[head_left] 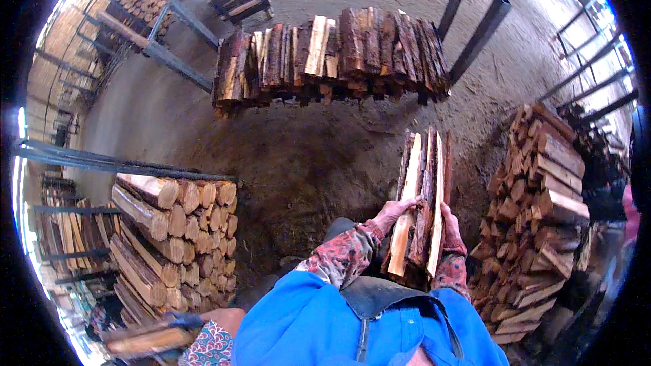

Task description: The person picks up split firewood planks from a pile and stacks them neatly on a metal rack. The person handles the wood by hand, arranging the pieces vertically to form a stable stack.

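Both my hands hold a bundle of split firewood (411, 230) in front of my body, its long pieces standing side by side with pale split faces and dark bark. My left hand (397, 213) is closed round the bundle's left side, the thumb lying over a pale piece. On the opposite side my right hand (451, 229) presses against the outer piece, its fingers partly hidden behind the wood. The bundle's far ends point away from me, over the dark ground.
Ahead, split wood (315, 47) fills a metal rack (475, 41) with upright posts. Cut logs (183, 237) are stacked at left; split wood (536, 217) is piled at right. At lower left, another person's patterned sleeve (209, 346) shows beside a blurred piece of wood (149, 341).
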Action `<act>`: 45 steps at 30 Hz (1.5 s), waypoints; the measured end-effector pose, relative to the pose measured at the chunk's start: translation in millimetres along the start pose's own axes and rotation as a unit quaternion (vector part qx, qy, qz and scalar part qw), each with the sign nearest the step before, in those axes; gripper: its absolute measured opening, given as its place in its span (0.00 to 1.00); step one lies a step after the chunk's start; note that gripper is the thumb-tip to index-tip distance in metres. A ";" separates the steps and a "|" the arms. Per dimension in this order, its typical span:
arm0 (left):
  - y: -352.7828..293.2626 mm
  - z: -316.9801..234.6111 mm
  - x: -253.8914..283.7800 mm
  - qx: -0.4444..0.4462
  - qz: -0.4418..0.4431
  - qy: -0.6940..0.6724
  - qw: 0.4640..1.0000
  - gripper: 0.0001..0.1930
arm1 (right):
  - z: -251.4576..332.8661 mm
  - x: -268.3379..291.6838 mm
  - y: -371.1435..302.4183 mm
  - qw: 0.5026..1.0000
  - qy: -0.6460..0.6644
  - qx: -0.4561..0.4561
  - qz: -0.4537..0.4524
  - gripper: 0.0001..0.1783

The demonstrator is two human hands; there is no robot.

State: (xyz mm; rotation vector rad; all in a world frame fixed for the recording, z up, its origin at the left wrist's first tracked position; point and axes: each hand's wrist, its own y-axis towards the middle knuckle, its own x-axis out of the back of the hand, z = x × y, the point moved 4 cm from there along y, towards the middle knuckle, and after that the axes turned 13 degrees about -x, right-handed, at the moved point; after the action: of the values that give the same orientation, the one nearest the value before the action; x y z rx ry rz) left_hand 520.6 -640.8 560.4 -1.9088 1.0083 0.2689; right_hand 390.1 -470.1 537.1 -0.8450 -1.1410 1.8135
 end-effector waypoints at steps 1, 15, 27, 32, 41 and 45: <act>-9.3 -53.3 10.6 0.012 -0.030 0.010 0.999 0.24 | 27.7 -45.8 -12.5 0.998 -0.040 -0.039 -0.009 0.28; 92.5 -208.1 87.7 -0.042 -0.148 -0.168 0.974 0.25 | 207.9 -226.1 103.5 0.972 -0.201 -0.076 0.091 0.24; 109.1 -316.3 257.9 -0.120 -0.217 -0.209 0.946 0.22 | 247.9 -454.0 178.4 0.925 -0.356 -0.027 0.134 0.33; 111.8 -354.1 327.3 -0.072 -0.244 -0.089 0.963 0.23 | 246.1 -521.0 185.5 0.934 -0.342 -0.050 0.093 0.32; 139.0 -420.3 413.4 -0.125 -0.227 -0.172 0.950 0.21 | 256.3 -631.7 223.0 0.938 -0.327 -0.071 0.091 0.27; 141.1 -472.2 447.1 -0.138 -0.248 -0.175 0.943 0.22 | 263.9 -688.8 243.9 0.934 -0.318 -0.098 0.130 0.30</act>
State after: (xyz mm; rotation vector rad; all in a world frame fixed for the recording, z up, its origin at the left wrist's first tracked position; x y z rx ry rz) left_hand 602.3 -1296.5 481.8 -2.1953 0.2439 0.4497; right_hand 402.8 -1245.2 486.6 -0.5374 -1.7020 2.3118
